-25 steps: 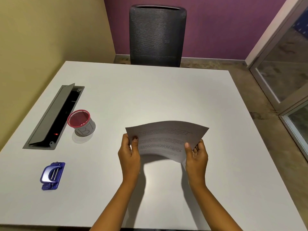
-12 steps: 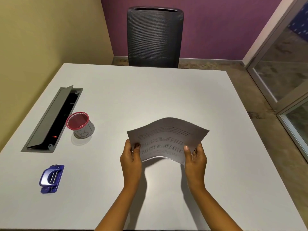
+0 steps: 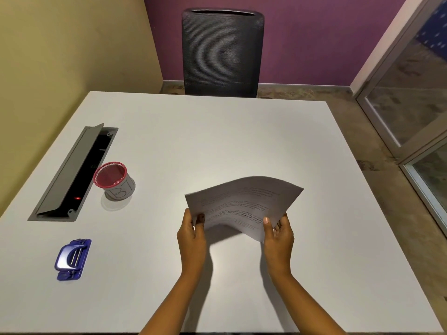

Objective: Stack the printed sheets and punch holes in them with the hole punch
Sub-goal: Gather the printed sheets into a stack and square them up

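I hold the printed sheets [image 3: 244, 203] in the air above the white table [image 3: 217, 131], bowed upward in the middle. My left hand [image 3: 192, 234] grips their near left corner with the thumb on top. My right hand [image 3: 278, 234] grips the near right edge the same way. How many sheets there are I cannot tell. The blue hole punch [image 3: 72, 259] lies flat on the table at the near left, well apart from both hands.
A red-rimmed mesh cup [image 3: 115, 181] stands left of centre. Beside it an open grey cable hatch [image 3: 72, 172] is sunk in the tabletop. A dark chair [image 3: 221, 52] stands behind the far edge. A glass door [image 3: 416, 102] is on the right.
The sheets have bowed up more in the middle and their near edge sits slightly lower. Both hands keep their grip in almost the same place.
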Demonstrator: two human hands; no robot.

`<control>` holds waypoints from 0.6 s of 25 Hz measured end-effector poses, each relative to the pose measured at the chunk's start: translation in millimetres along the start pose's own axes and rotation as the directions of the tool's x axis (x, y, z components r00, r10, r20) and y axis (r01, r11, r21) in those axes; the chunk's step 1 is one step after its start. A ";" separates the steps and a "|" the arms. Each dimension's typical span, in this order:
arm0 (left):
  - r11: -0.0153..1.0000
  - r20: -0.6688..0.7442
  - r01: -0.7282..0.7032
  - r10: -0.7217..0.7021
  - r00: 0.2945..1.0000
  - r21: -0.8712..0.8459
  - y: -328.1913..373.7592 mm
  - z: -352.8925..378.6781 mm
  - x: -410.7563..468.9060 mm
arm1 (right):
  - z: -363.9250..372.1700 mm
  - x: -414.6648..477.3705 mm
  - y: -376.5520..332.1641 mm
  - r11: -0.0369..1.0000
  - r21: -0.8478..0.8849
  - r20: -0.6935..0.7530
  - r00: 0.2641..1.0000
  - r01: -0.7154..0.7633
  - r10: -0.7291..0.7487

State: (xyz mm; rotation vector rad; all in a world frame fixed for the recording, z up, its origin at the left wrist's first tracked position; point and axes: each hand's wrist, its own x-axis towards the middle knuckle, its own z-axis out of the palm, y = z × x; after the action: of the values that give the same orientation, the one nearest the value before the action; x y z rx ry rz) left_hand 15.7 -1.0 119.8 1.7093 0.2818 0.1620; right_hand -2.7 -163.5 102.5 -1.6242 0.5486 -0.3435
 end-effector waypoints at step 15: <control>0.998 -0.114 -0.037 0.031 0.993 -0.047 7.6 -9.2 6.9 | -14.5 4.6 -1.9 0.999 -0.038 -0.009 1.000 -0.021 0.020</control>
State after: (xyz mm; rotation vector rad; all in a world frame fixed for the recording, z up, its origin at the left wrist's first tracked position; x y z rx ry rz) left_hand 20.5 8.5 128.4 1.6600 0.3303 0.2896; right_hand -6.1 -178.0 105.8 -1.6528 0.5814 -0.3270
